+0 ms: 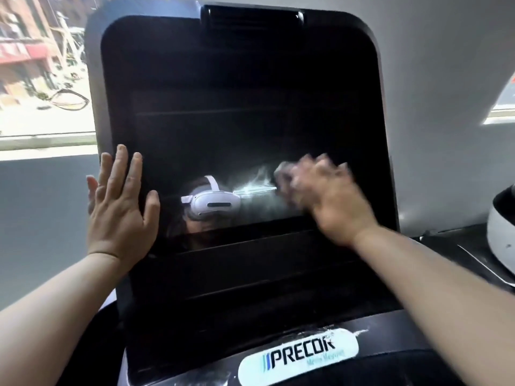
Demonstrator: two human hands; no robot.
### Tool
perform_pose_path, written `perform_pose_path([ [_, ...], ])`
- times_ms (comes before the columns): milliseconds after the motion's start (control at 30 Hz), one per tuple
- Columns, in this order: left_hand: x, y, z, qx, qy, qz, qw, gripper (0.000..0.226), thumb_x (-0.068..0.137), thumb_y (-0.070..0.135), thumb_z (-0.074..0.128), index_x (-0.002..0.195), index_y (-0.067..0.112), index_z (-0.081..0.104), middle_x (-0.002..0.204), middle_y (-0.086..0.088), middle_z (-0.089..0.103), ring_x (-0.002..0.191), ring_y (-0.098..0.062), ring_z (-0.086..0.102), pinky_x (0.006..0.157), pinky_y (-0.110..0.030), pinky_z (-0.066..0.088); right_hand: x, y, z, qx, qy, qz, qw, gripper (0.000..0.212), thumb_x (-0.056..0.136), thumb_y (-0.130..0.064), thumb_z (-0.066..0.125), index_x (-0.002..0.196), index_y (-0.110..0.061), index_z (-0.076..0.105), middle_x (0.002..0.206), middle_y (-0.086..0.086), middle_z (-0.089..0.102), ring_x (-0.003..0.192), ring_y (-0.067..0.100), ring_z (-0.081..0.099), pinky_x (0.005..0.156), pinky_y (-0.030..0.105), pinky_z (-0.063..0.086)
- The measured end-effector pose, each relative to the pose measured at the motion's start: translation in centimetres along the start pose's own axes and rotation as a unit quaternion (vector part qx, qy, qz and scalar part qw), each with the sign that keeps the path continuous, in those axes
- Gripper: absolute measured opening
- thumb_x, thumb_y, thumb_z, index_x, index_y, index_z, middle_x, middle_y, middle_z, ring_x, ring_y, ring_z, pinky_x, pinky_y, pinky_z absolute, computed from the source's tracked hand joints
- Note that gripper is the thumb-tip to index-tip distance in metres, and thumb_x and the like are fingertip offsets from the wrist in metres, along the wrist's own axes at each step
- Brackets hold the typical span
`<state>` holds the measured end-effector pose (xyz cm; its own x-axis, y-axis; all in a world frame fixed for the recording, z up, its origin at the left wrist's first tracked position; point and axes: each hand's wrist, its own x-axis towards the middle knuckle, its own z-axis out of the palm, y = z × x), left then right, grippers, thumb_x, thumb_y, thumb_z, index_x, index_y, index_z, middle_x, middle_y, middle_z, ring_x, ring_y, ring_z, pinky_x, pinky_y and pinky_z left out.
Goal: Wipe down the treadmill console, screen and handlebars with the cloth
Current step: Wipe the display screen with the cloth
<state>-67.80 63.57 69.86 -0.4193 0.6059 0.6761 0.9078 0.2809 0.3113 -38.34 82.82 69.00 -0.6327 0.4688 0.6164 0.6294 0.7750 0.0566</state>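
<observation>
Screen fills most of my view: big glossy black slab w/ rounded corners, tilted back, set in a matte dark console frame w/ a ribbed vent block at top centre. Left of the screen is a window w/ buildings outside; above and right of it, plain grey wall, so open room on both sides.

Both my forearms come up bare from below the screen. Left hand lies flat on the screen's left edge, palm across the frame, fingers straight and a bit spread, thumb out onto the glass. Right hand is on the screen's lower right, wrist bent up, badly blurred; it's over the cloth, a pale grey wad at my fingertips, but can't tell if the fingers curl round it or press flat.

Just left of the cloth, a whitish wet smear streaks the glass, next to a white headset reflection. Below the screen, an oval PRECOR label, scuffed. Right of the screen, a smooth white rounded shell at the picture's edge.
</observation>
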Motion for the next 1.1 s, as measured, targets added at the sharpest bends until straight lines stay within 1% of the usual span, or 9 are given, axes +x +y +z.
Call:
perform_pose_path([
  [100,-0.3,-0.1,0.1,-0.024,0.022,-0.037,0.999,0.064,0.091,0.033,0.033,0.152,0.026,0.017,0.162,0.001,0.001,0.148,-0.016,-0.001,0.116,-0.035,-0.010,3.8,1.2,-1.3,0.138,0.047,0.363,0.920,0.056,0.101,-0.033,0.032,0.154,-0.025,0.013,0.161,0.003,0.009,0.148,0.025,0.002,0.117,0.052,0.003],
  [167,-0.5,-0.1,0.2,-0.045,0.036,-0.070,0.996,0.064,0.091,0.033,0.030,0.152,0.030,0.014,0.162,-0.001,0.000,0.148,-0.018,0.002,0.115,-0.040,-0.010,3.6,-2.2,-0.2,0.153,0.060,0.374,0.913,0.059,0.101,-0.033,0.035,0.153,-0.026,0.009,0.162,0.003,0.004,0.148,0.026,-0.002,0.116,0.053,0.001],
  [333,-0.4,-0.5,0.3,-0.098,0.044,-0.069,0.992,0.066,0.092,0.032,0.028,0.154,0.019,0.009,0.161,-0.007,0.006,0.147,-0.021,0.008,0.116,-0.029,0.001,-5.1,-12.6,3.2,0.094,0.011,0.047,0.994,0.064,0.087,-0.033,0.044,0.148,-0.031,0.024,0.156,0.002,0.028,0.143,0.034,0.019,0.114,0.051,0.009],
  [467,-0.7,-1.1,0.5,-0.141,0.036,-0.075,0.987,0.066,0.093,0.029,0.028,0.153,0.010,0.008,0.161,-0.007,0.005,0.147,-0.012,0.005,0.111,-0.009,-0.001,-3.7,-8.3,1.3,-0.008,-0.071,-0.260,0.963,0.056,0.087,-0.039,0.043,0.143,-0.037,0.039,0.151,-0.008,0.036,0.143,0.022,0.026,0.116,0.050,0.011],
  [567,-0.9,-1.4,0.7,-0.140,0.037,-0.066,0.987,0.064,0.093,0.026,0.028,0.153,0.009,0.009,0.161,-0.005,0.005,0.141,0.001,0.002,0.108,-0.003,-0.002,3.4,-3.0,-1.1,0.001,-0.015,-0.017,1.000,0.051,0.095,-0.033,0.038,0.146,-0.037,0.034,0.156,-0.004,0.029,0.143,0.029,0.025,0.114,0.056,0.008],
  [700,-0.9,-1.5,0.8,-0.144,0.038,-0.068,0.987,0.063,0.094,0.025,0.027,0.153,0.013,0.009,0.161,-0.002,0.005,0.136,0.011,-0.002,0.107,-0.002,-0.002,6.3,-6.6,-0.1,0.113,0.067,0.276,0.952,0.058,0.097,-0.028,0.034,0.152,-0.029,0.018,0.161,0.002,0.010,0.147,0.031,0.006,0.118,0.053,0.002],
  [867,-0.9,-1.5,0.8,-0.157,0.041,-0.074,0.984,0.063,0.093,0.026,0.027,0.153,0.015,0.011,0.161,0.000,0.006,0.132,0.017,-0.001,0.106,-0.002,0.000,-3.4,-15.5,3.5,0.073,-0.003,-0.014,0.997,0.063,0.086,-0.033,0.043,0.147,-0.029,0.032,0.157,0.002,0.025,0.144,0.035,0.019,0.114,0.054,0.014],
  [1000,-0.9,-1.4,0.8,-0.166,0.037,-0.079,0.982,0.063,0.093,0.028,0.027,0.153,0.018,0.010,0.161,0.004,0.005,0.130,0.022,-0.003,0.107,-0.002,0.001,-3.0,-13.0,2.3,0.041,-0.103,-0.308,0.945,0.059,0.089,-0.039,0.046,0.146,-0.036,0.033,0.155,-0.008,0.028,0.146,0.023,0.017,0.117,0.044,0.013],
  [1100,-1.0,-1.5,0.7,-0.180,0.031,-0.086,0.979,0.063,0.093,0.031,0.027,0.153,0.023,0.010,0.159,0.014,0.004,0.130,0.025,-0.004,0.106,-0.003,0.004,5.3,-8.2,0.2,0.016,-0.073,-0.255,0.964,0.058,0.091,-0.040,0.038,0.148,-0.033,0.031,0.156,-0.006,0.027,0.145,0.025,0.017,0.116,0.047,0.009],
])
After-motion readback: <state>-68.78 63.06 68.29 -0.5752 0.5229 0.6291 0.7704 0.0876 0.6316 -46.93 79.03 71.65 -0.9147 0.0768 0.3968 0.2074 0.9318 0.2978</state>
